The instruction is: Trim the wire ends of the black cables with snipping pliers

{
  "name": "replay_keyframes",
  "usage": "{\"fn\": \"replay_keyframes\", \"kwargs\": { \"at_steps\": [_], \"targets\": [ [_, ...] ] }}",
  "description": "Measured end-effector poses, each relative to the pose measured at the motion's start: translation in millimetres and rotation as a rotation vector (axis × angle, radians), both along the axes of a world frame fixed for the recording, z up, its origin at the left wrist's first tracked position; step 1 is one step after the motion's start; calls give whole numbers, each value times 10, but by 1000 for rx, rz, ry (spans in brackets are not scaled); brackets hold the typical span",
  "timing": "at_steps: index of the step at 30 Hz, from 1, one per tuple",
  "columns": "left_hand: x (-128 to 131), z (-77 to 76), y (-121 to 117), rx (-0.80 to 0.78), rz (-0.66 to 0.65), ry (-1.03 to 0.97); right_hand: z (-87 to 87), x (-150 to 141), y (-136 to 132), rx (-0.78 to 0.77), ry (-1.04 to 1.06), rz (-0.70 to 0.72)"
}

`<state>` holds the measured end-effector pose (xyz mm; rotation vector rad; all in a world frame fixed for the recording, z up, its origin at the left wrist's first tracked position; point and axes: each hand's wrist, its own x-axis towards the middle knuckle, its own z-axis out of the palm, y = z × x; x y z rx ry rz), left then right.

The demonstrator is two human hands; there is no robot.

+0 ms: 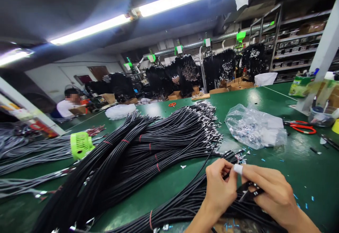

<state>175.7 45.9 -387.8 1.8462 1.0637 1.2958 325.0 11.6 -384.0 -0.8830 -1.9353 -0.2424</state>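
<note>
My left hand (221,183) is closed in a pinch on the end of a black cable, mostly hidden by the fingers. Close against it, my right hand (277,192) is closed around a small black tool (256,190) with white markings and a thin metal part; its exact kind is unclear. A white wrap (237,168) covers a fingertip where the two hands meet. Beneath both hands runs a bundle of black cables (172,208), tied with a red band. Left of it lies a large pile of tied black cables (164,137) with pale tips.
On the green table (296,169) lie a clear plastic bag of small bits (251,127), red-handled pliers (302,127) and blue scraps. A green fan (81,144) stands among grey cables (34,162). Orange-handled scissors (172,104) lie farther back. Another person (67,106) sits far left.
</note>
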Motion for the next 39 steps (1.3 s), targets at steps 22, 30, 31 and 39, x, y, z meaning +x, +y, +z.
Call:
{"fn": "replay_keyframes", "kwargs": {
  "at_steps": [22,30,31,39],
  "targets": [
    [-34,-8,-35,204,34,109,95,-45,45,-657,702,-69],
    [-33,33,-44,208,37,105,75,-17,6,-548,534,-102],
    [-31,39,-43,206,37,103,91,-17,2,-542,514,-95],
    [-30,65,-49,48,16,47,111,1,0,-437,537,-144]
  ]
}}
